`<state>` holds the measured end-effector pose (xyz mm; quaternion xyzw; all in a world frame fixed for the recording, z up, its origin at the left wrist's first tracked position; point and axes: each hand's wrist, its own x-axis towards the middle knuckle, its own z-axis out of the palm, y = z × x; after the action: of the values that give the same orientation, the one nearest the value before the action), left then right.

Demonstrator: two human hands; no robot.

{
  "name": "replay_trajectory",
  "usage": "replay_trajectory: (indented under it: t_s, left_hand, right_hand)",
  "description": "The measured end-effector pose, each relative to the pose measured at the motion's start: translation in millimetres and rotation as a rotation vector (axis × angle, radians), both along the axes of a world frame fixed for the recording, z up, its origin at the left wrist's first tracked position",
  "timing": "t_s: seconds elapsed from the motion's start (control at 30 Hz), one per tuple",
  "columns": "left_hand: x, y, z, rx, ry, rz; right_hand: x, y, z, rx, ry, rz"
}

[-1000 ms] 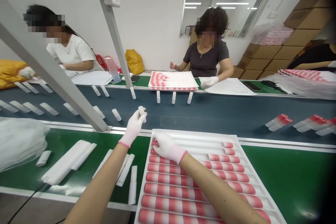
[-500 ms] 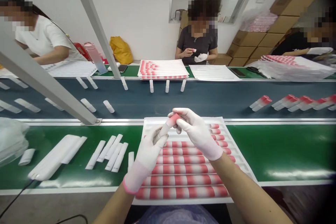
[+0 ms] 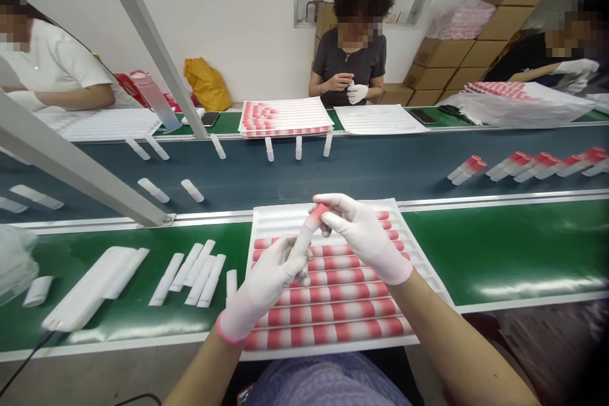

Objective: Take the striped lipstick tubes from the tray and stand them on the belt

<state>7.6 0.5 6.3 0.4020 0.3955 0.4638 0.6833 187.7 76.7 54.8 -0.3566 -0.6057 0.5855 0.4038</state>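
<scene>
1. The tray (image 3: 278, 219) sits on the green bench (image 3: 476, 254), its far edge near the pale rail (image 3: 428, 202) and its near edge reaching past the bench's front, close to the wearer's clothing (image 3: 323, 384). To its right, a broad stretch of green surface runs between rail and front edge.
2. Above the tray's far half, the left hand (image 3: 273, 273) has its fingers closed round the white part of a tube (image 3: 302, 238), while the right hand (image 3: 364, 231) pinches its red end (image 3: 318, 214). The tube is held tilted, red end up and to the right.
3. Red-and-white tubes (image 3: 333, 333) lie end to end in the tray's grooves, filling the nearer rows; the far rows show bare white grooves.
4. Beyond the rail runs a dark blue belt (image 3: 380, 171), with white tubes (image 3: 192, 190) towards the left and red-topped tubes (image 3: 466, 171) at the right.
5. Left of the tray lie loose white tubes (image 3: 202, 279), then a long white case (image 3: 88, 292) with a cord, and a clear plastic bag (image 3: 14, 263).
6. A grey metal beam (image 3: 80, 162) slants down to the rail — it crosses the view of the belt's left side. Across the belt, a person in a dark top (image 3: 349, 57) faces this way, with cartons (image 3: 438, 70) stacked behind.
</scene>
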Motion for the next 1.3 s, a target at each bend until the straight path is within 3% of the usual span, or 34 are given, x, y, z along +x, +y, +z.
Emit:
replay_trajectory:
  t_s: [0.13, 0.33, 0.53, 0.77, 1.03, 1.13, 1.2, 1.23, 1.3]
  left_hand:
    - [4.6, -2.3, 1.9, 0.046, 0.308, 0.126]
    - [8.5, -2.1, -6.9, 0.123, 0.407, 0.259]
    - [5.9, 5.1, -10.5, 0.1, 0.336, 0.343]
    - [3.7, 3.8, -12.0, 0.068, 0.144, 0.371]
    - [3.5, 5.8, -14.0, 0.066, 0.306, 0.35]
    - [-5.8, 0.5, -12.3, 0.11, 0.643, 0.348]
    - [-22.2, -11.5, -13.4, 0.117, 0.948, 0.41]
    - [-32.8, -20.1, -14.8, 0.109, 1.084, 0.452]
    - [-54.6, -40.1, -18.5, 0.025, 1.305, 0.388]
  right_hand:
    - [-1.1, -5.2, -4.8, 0.029, -0.052, 0.005]
    - [-7.9, -12.2, -5.2, 0.19, -0.2, -0.065]
    - [-13.0, -20.7, -1.3, 0.357, -0.194, 0.019]
    - [-25.4, -32.1, -9.9, 0.333, -0.195, -0.015]
    - [-31.0, -38.1, -21.1, 0.465, -0.208, 0.022]
    - [-24.4, -13.5, -31.7, 0.427, -0.265, 0.004]
    - [-12.1, 24.4, -39.4, 0.4, -0.312, -0.193]
    - [-3.8, 48.3, -43.5, 0.403, -0.363, -0.37]
    - [14.2, 99.0, -52.5, 0.381, -0.428, -0.514]
